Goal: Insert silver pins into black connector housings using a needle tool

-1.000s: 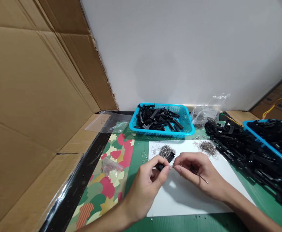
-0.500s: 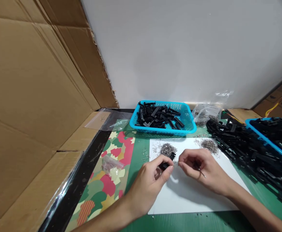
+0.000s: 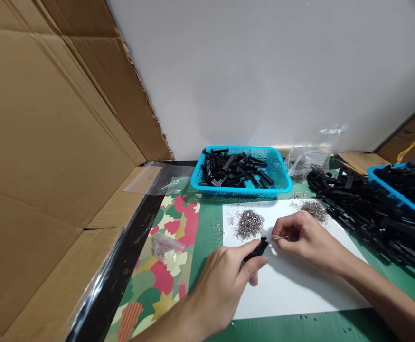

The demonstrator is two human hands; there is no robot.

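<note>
Over the left half of the white sheet, our left hand has a small black part pinched between thumb and forefinger, its free end tilted up toward the other hand. Our right hand is over the sheet's right half, fingers curled and tips drawn together on a thin, light-coloured piece, too small for us to identify; its tips are near the black part, with a narrow gap between. On the sheet's far left we have one pile of tiny metal pieces, and at its far right corner a second pile, just beyond our right hand. Behind the sheet stands a blue basket of black parts; right of the sheet lies a long heap of black parts. Left of the sheet we see a patterned paper bearing a small plastic bag.
</note>
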